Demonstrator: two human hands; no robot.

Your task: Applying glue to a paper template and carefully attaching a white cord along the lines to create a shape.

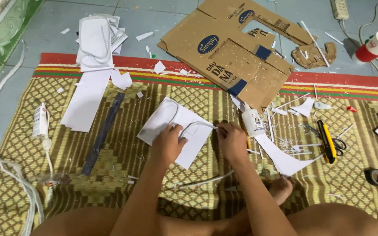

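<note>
Both hands bend a thin white strip [196, 125] on a white foam sheet [178, 131].
Left hand [168, 144] presses it down; right hand [232, 140] pinches its end: light, floppy, probably creases easily.

Even indoor light, soft shadows, sharp focus, slight edge distortion.

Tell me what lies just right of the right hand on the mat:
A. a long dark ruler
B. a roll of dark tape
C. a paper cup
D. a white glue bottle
D: the white glue bottle lies on the mat just right of the right hand. The tape roll and paper cup are far off to the right, and the ruler is left of the left hand.
</note>
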